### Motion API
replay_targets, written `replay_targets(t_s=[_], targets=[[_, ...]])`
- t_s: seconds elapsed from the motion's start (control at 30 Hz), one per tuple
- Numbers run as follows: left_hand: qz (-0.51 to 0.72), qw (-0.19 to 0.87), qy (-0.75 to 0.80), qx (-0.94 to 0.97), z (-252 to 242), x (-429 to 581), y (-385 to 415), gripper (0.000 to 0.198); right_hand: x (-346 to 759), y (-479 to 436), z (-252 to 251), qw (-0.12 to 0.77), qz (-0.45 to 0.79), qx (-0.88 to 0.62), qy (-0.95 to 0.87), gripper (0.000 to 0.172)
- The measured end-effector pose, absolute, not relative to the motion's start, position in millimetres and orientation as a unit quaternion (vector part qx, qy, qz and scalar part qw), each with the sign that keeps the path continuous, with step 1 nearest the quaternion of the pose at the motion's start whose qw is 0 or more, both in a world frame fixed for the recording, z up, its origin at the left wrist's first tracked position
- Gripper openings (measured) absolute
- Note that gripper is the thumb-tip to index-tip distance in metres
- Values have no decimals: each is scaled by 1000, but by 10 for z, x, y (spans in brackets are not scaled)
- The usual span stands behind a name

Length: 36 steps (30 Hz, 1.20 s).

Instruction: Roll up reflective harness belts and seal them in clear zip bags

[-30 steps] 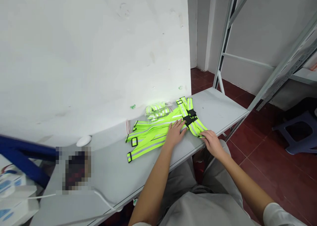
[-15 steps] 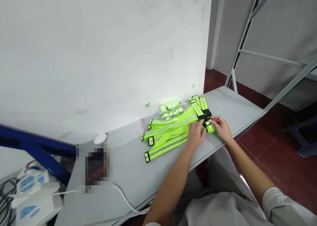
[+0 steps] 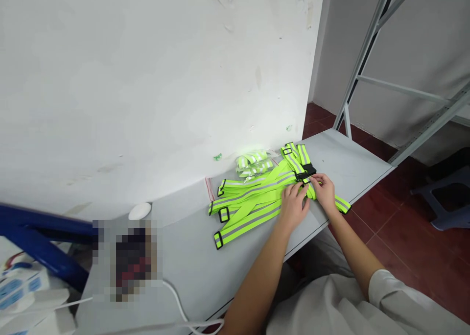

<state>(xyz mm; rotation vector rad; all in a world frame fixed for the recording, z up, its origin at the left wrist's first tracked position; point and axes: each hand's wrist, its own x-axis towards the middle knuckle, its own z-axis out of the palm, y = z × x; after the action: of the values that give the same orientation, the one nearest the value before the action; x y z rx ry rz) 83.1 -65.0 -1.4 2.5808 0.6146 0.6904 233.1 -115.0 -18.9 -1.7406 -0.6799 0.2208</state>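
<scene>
A neon-yellow reflective strap harness [image 3: 249, 203] with grey stripes lies spread on the grey table [image 3: 191, 261], near the wall. Its black plastic buckle [image 3: 305, 171] sits at the right end of the straps. My left hand [image 3: 293, 205] rests on the straps just left of the buckle, fingers curled and pinching near it. My right hand [image 3: 323, 192] meets it from the right, fingertips closed on the strap by the buckle. One strap end [image 3: 341, 205] sticks out past my right wrist toward the table's edge.
A clear bag of folded reflective bands [image 3: 253, 162] lies by the wall behind the harness. A white round disc [image 3: 139, 210], a blurred dark object [image 3: 128, 259] and a white cable [image 3: 179, 305] are at the left. Metal shelving [image 3: 370, 56] and a stool [image 3: 448, 198] stand right.
My right hand came up from the table's front edge to the buckle, and my left hand closed in beside it. A strap end now lies out to the right. The view shifted.
</scene>
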Motion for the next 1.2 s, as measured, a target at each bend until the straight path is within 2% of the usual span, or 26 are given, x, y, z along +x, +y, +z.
replay_targets(t_s=[0.2,0.57,0.73,0.87,1.07,1.2], targets=[[190,127,269,936,-23,889,-682,47,2314,-1113,-182,565,64,-768,-295,33],[152,75,364,916,56,1136,-597,47,2290,-1112,-211,480,84,-759,-432,42],[119,83,337,930,159,1142,-454,48,2241,-1110,-174,423,49,-776,-465,44],[99,112,268,952,232,1165,-310,40,2240,-1107,-206,388,31,-789,-475,44],[147,151,274,938,101,1165,-231,40,2234,-1133,-288,454,-14,-773,-443,36],[168,162,274,933,44,1123,-210,37,2358,-1147,-54,479,-32,-769,-422,33]])
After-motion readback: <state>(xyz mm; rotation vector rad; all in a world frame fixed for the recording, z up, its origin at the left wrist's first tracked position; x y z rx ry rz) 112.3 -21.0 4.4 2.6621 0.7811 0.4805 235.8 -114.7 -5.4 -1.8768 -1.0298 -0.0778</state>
